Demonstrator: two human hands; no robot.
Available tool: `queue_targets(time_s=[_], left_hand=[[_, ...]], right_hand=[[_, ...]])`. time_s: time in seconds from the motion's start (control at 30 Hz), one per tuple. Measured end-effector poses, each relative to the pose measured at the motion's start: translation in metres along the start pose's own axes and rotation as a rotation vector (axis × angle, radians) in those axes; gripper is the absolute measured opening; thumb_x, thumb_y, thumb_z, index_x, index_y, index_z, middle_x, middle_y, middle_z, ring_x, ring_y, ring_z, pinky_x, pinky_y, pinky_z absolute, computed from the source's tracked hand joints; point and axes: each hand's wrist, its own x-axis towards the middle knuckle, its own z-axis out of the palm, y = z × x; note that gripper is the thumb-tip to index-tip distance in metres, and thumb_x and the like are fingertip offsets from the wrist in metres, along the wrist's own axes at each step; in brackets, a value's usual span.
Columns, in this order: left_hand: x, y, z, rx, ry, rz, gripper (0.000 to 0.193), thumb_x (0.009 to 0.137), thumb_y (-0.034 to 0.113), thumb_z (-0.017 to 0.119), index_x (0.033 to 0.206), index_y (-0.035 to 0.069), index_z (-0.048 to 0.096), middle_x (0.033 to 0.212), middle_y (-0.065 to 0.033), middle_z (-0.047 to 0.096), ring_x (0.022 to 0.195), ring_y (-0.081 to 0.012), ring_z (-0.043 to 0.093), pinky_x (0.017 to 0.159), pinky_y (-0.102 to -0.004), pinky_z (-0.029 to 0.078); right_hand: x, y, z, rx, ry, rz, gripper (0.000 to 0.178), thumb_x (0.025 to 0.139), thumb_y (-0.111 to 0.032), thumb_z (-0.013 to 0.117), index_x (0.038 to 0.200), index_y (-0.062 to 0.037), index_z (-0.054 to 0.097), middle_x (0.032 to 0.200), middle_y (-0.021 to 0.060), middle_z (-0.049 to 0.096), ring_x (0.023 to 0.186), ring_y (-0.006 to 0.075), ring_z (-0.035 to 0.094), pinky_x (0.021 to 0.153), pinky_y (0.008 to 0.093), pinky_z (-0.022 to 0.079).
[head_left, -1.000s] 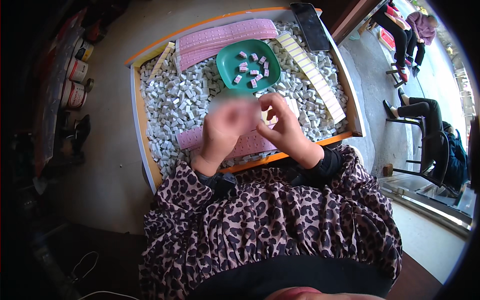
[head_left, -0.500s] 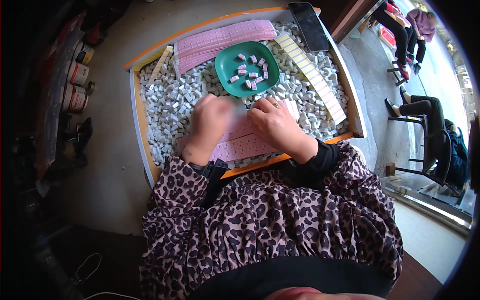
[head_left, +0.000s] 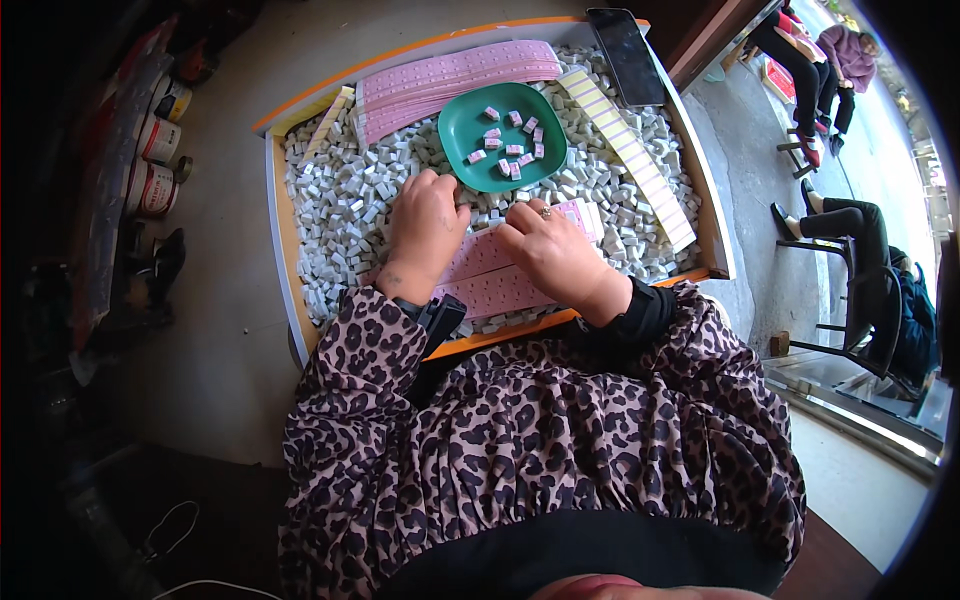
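My left hand (head_left: 424, 232) is bent over the loose white blocks (head_left: 345, 205), its fingers curled down just below the left side of a green plate (head_left: 451, 150). Its fingertips are hidden, so what they hold, if anything, does not show. Several small white blocks with pink labels (head_left: 514, 150) lie scattered on the plate. My right hand (head_left: 560, 258) has its thumb and fingers pinched together over pink label sheets (head_left: 492, 291) near the front of the tray. Whatever sits in that pinch is too small to make out.
A shallow tray with an orange and white rim (head_left: 709, 190) holds the blocks. In it lie a stack of pink label strips (head_left: 450, 80) and a pale yellow strip (head_left: 630, 150). A black phone (head_left: 627, 57) rests on the far right corner. Seated people are off to the right.
My left hand, blurred before, has moved away from my right hand and the pink sheets, forward to the blocks beside the plate. My right hand stays at nearly the same spot.
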Motion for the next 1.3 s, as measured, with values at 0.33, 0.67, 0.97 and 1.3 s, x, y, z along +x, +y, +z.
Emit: queue_targets(time_s=[0.33,0.67,0.97,1.3], left_hand=[[-0.046,0.024,-0.005,-1.135,-0.085,-0.323,0.008,0.087,0.001,0.060,0.095,0.001,0.061,0.083,-0.0045,0.065,0.076,-0.0097,0.060,0.068,-0.0243,0.048],[-0.051,0.014,0.007,-1.236,-0.171,-0.387,0.024,0.091,0.000,0.055,0.115,0.000,0.060,0.100,-0.0078,0.067,0.079,-0.0071,0.059,0.072,-0.0208,0.049],[-0.044,0.041,-0.011,-1.560,-0.042,-0.522,0.023,0.091,-0.003,0.053,0.113,-0.003,0.060,0.100,-0.0098,0.067,0.085,-0.0122,0.064,0.076,-0.0240,0.053],[-0.047,0.044,-0.012,-1.483,0.013,-0.411,0.022,0.091,-0.005,0.053,0.112,-0.005,0.060,0.100,-0.0075,0.063,0.087,-0.0130,0.065,0.080,-0.0253,0.055]], right_hand=[[-0.003,0.010,0.010,0.136,0.067,0.060,0.016,0.074,-0.007,0.063,0.088,-0.0039,0.055,0.083,0.0123,0.053,0.077,0.0310,0.054,0.067,0.0393,0.048],[-0.018,0.004,-0.026,0.952,0.052,0.440,0.018,0.081,0.004,0.063,0.087,-0.0028,0.047,0.089,0.0067,0.056,0.089,0.0139,0.058,0.079,0.0286,0.050],[-0.005,-0.007,-0.001,1.370,0.254,0.584,0.024,0.085,0.007,0.061,0.082,-0.0052,0.041,0.087,0.0032,0.055,0.085,0.0100,0.059,0.078,0.0230,0.049],[0.003,-0.013,0.003,1.347,0.234,0.576,0.028,0.084,0.006,0.064,0.081,-0.0056,0.038,0.083,0.0021,0.053,0.080,0.0091,0.058,0.072,0.0215,0.049]])
